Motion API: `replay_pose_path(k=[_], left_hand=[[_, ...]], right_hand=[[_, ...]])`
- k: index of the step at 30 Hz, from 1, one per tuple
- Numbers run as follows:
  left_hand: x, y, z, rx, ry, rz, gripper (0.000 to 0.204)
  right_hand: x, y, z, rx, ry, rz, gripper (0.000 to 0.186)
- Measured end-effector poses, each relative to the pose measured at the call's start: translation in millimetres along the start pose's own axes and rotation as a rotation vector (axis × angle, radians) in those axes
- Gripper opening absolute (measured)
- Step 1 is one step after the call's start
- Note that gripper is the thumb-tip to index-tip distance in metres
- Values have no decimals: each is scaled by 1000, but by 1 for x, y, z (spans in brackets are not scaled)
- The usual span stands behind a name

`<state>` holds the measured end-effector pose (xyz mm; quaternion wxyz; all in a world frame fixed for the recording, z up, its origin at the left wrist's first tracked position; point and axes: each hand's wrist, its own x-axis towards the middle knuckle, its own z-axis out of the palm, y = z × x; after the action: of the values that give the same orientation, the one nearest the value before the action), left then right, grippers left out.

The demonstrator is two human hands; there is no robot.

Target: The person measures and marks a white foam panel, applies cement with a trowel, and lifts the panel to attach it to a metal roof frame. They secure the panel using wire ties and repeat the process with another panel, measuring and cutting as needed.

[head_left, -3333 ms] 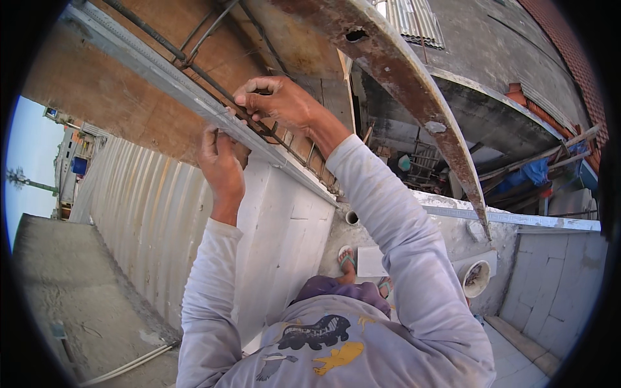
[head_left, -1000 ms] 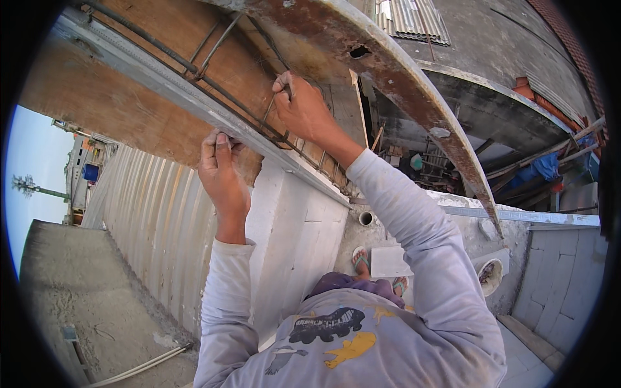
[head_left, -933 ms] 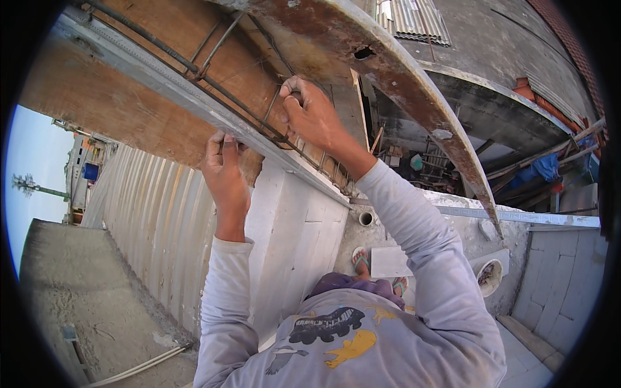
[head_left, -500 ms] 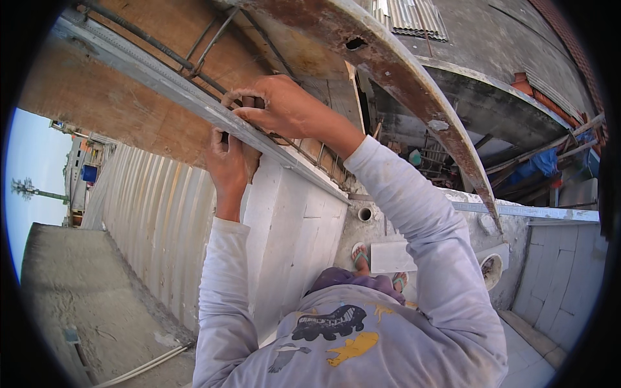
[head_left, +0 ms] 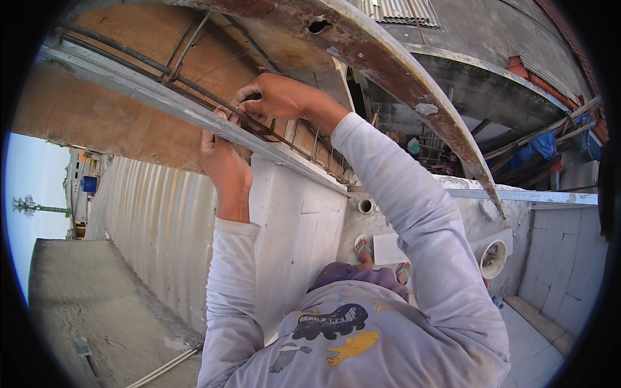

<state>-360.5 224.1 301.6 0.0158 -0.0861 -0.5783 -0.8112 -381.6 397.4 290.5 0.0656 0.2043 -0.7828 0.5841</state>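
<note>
A long pale metal strip [head_left: 101, 71] with steel rebar [head_left: 134, 61] beside it runs diagonally along a brown plywood board [head_left: 97, 119]. My left hand [head_left: 225, 168] is at the underside of the strip, its fingers curled up round the edge. Just above and to the right, my right hand [head_left: 275, 98] is bent over the rebar at the strip, thumb and fingertips drawn together close to the left fingertips. Whatever is between the right fingertips is too small and hidden to make out.
A rusty curved beam [head_left: 381, 61] arches over the upper right. Below are a white block wall [head_left: 294, 239], a pipe opening [head_left: 365, 205], a white bucket [head_left: 493, 258] and my sandalled feet [head_left: 363, 249]. Corrugated sheeting [head_left: 155, 220] and a concrete ledge [head_left: 77, 291] lie to the left.
About a second ago my right hand was higher and farther right; it has come down-left to the strip beside my left fingertips. The view has shifted slightly.
</note>
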Motion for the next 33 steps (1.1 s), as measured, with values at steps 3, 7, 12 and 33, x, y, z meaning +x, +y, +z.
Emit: replay_pose_path(k=[3,7,12,33], left_hand=[[4,2,-6,-97,-136,-24,35],[-1,1,-3,-17,-67,-30,33],[9,-10,-32,77,-174,-83,28],[21,-32,-60,624,-420,61,23]], right_hand=[[-6,-3,-6,-7,-36,-22,21],[-29,-7,12,94,237,123,20],[-61,6,30,365,386,-106,25],[-39,-39,11,141,503,-202,19]])
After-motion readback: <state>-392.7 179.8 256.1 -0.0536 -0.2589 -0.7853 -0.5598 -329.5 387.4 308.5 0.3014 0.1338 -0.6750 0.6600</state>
